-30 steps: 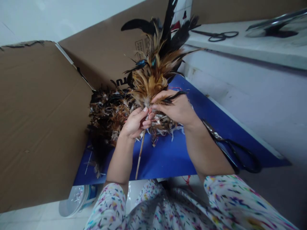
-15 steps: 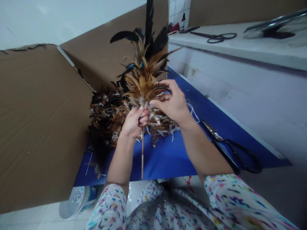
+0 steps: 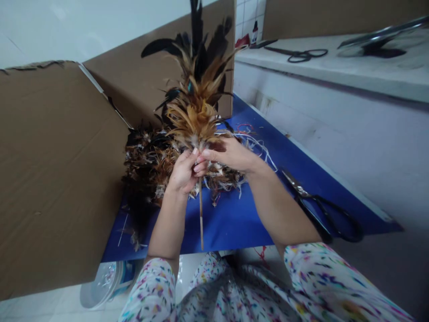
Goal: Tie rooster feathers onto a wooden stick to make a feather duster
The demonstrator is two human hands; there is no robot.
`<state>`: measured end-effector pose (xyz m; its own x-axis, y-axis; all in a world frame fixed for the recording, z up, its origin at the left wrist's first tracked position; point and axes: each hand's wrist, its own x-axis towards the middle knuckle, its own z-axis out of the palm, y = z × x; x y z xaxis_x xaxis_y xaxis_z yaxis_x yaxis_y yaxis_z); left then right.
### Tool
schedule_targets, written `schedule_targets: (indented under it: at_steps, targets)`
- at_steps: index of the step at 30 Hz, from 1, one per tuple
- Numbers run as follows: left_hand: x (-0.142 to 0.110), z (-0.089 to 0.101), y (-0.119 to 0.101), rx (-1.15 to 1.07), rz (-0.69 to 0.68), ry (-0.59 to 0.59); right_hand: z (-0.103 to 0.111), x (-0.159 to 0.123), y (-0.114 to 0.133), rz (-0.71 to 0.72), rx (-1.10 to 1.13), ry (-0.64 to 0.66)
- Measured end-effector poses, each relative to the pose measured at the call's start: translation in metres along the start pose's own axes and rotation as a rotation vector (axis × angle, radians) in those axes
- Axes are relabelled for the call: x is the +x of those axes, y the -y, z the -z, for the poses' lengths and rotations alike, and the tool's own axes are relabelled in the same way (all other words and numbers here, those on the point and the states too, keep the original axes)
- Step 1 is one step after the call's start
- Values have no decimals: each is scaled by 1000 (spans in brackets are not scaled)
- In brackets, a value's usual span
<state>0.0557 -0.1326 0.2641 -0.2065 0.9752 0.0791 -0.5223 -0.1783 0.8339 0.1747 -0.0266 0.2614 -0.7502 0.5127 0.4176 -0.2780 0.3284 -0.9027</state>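
Observation:
A feather duster [image 3: 194, 114] with brown and black feathers stands upright in front of me, its thin stick [image 3: 201, 214] pointing down toward me. My left hand [image 3: 187, 172] is closed around the stick just under the lowest feathers. Against the feather base, my right hand [image 3: 229, 154] has its thumb and fingers pinched beside the left thumb; its other fingers are partly hidden behind the feathers. Behind both hands lies a heap of brown, black and white feathers [image 3: 147, 165] on the blue table top [image 3: 231, 223].
Large black-handled scissors [image 3: 321, 210] lie at the table's right. White strips [image 3: 264, 150] lie beyond my right hand. Cardboard [image 3: 50, 179] walls the left and back. A white ledge [image 3: 355, 67] at right holds other scissors [image 3: 298, 54] and a small bottle [image 3: 255, 32]. Below is a bucket [image 3: 103, 286].
My right hand has moved down and left from the side feathers to the feather base beside my left thumb. The duster's top has tilted slightly left.

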Motion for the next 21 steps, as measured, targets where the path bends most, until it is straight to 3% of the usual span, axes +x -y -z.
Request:
schedule_targets:
  at_steps: [4, 9, 15, 21]
  targets:
    - [-3, -4, 7, 19, 100, 58, -5, 3, -3, -106, 278, 53]
    - [-5, -8, 11, 40, 222, 139, 2, 4, -8, -231, 441, 150]
    - [-4, -8, 13, 24, 242, 190, 2, 4, -8, -209, 511, 191]
    - [-2, -10, 14, -7, 261, 140, 0, 6, -8, -318, 513, 195]
